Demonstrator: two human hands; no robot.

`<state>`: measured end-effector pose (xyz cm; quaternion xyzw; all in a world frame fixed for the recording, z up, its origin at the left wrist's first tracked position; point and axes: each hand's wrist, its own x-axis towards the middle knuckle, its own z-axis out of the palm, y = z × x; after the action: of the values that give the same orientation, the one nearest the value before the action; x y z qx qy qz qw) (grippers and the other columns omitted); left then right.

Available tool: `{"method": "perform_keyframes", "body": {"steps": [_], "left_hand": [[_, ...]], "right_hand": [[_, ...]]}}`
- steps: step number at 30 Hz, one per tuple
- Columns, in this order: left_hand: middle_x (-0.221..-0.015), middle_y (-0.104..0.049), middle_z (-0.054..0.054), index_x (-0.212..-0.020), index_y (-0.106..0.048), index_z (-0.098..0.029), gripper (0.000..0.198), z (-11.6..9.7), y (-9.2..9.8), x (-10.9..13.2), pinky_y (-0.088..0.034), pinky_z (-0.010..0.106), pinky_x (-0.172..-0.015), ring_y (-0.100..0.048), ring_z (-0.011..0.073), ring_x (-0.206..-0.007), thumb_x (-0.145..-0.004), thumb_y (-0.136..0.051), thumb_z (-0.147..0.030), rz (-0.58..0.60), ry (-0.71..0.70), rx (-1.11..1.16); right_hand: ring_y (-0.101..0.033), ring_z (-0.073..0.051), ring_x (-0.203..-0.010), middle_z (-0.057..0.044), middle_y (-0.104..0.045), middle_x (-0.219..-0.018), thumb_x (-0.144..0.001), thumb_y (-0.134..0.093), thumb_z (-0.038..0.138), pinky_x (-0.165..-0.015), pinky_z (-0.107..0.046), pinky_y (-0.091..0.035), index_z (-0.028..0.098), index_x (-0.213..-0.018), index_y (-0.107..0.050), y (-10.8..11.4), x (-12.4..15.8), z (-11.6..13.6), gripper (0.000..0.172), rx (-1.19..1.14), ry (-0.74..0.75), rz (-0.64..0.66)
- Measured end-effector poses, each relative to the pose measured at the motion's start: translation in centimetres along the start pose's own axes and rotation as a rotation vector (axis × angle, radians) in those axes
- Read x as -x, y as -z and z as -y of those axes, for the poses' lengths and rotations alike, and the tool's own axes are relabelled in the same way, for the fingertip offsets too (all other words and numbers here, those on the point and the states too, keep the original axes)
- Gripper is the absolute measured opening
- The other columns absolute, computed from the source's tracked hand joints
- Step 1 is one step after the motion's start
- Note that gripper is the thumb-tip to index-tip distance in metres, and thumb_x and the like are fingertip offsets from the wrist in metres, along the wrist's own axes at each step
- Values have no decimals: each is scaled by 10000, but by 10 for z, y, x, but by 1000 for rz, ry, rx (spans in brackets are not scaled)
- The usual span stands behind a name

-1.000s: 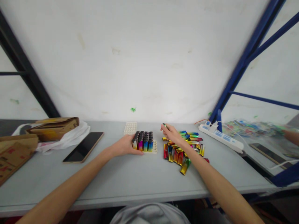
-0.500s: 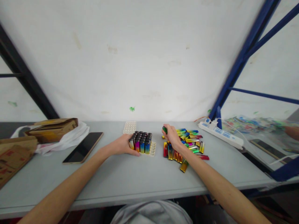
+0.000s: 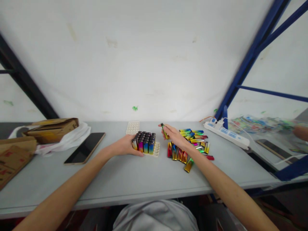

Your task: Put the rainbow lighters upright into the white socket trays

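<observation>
Upright lighters (image 3: 145, 142) with black tops and shiny multicoloured bodies stand packed in a white tray with round holes; a column of bare holes shows along the right of this tray (image 3: 156, 149). My left hand (image 3: 124, 145) is closed around the left side of the block, thumb along the front, fingers partly hidden behind. Between the fingertips of my right hand (image 3: 172, 133) is a green and gold lighter (image 3: 164, 131), tilted, dark end up, above the table and right of the tray. Loose metallic lighters (image 3: 176, 154) lie in a pile beneath and beside my right forearm.
A second holed tray (image 3: 132, 127) lies behind the block. To the left are a phone (image 3: 84, 149), cardboard boxes (image 3: 56, 130) and a white plastic bag (image 3: 78, 136). A power strip (image 3: 227, 136) and blue frame (image 3: 237, 80) stand right; another person's hand (image 3: 300, 133) shows beyond.
My right hand has moved left, away from the pile towards the tray, and the lighter in it now shows more of its length. My left hand stays at the block. The camera view shifts slightly.
</observation>
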<state>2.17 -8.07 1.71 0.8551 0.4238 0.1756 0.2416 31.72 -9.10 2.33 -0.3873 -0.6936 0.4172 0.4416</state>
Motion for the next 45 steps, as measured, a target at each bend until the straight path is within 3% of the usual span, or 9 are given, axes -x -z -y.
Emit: {"method": "perform_keyframes", "body": {"steps": [8,14,19,25,27,30,35,40,45], "left_hand": [[-1143,-800,40,-1248,-711,-192,811,-5,0,1,-581,380,-987,-728,307,-1056,-586,-905,-619,17,30,35],[-1138,-798,46,-1209,-702,-193,771,-6,1,0,-588,373,-942,-735,304,-1037,-613,-884,-648,38,-4,4],[-1148,-799,45,-1206,-689,-200,751,-7,3,0,-583,364,-929,-741,307,-1037,-638,-860,-660,75,4,-31],[-1174,-794,48,-1220,-687,-198,756,-5,8,-1,-576,357,-947,-735,311,-1066,-618,-870,-618,117,11,7],[-1166,-793,54,-1217,-685,-190,748,-3,8,-1,-578,354,-937,-732,314,-1070,-626,-866,-613,115,16,13],[-1193,-785,63,-1232,-675,-184,766,-1,6,-2,-575,352,-945,-725,320,-1094,-628,-872,-613,93,8,4],[-1167,-787,57,-1224,-671,-191,750,0,5,-1,-575,361,-940,-730,316,-1074,-640,-871,-616,95,12,-4],[-1159,-790,48,-1205,-680,-199,732,0,5,-1,-576,358,-933,-730,321,-1079,-640,-871,-622,90,9,-9],[-1167,-788,52,-1197,-671,-193,732,1,4,-1,-579,357,-921,-735,315,-1066,-642,-873,-625,84,15,-1]], "right_hand": [[-733,-198,-883,-50,-752,-945,-916,-695,508,-846,-357,-590,219,-1030,-555,-2,6,-10,340,17,-19,65],[-749,-206,-809,-54,-793,-882,-993,-651,317,-774,-338,-572,209,-1099,-575,-1,11,-2,169,496,94,149],[-759,-216,-915,-78,-807,-1004,-1002,-671,342,-843,-325,-561,203,-1103,-664,9,13,7,172,625,200,254],[-742,-225,-943,-126,-798,-1046,-1035,-610,303,-921,-347,-548,146,-1140,-723,64,3,-11,221,885,90,-63],[-730,-256,-1048,-151,-789,-1140,-991,-665,262,-1006,-377,-523,131,-1157,-741,78,1,-20,225,976,61,-49],[-712,-283,-1146,-149,-771,-1251,-959,-710,292,-1053,-381,-504,145,-1185,-770,88,0,-26,276,971,53,128],[-741,-261,-944,-109,-816,-1067,-954,-692,292,-887,-325,-539,168,-1041,-828,86,-1,-25,204,939,4,275],[-696,-244,-929,-127,-787,-1015,-1004,-612,328,-883,-332,-512,153,-1033,-789,81,0,-26,251,903,101,141],[-609,-182,-722,-42,-745,-856,-1039,-517,473,-714,-294,-453,190,-1158,-730,69,-2,-22,374,637,95,-68]]}}
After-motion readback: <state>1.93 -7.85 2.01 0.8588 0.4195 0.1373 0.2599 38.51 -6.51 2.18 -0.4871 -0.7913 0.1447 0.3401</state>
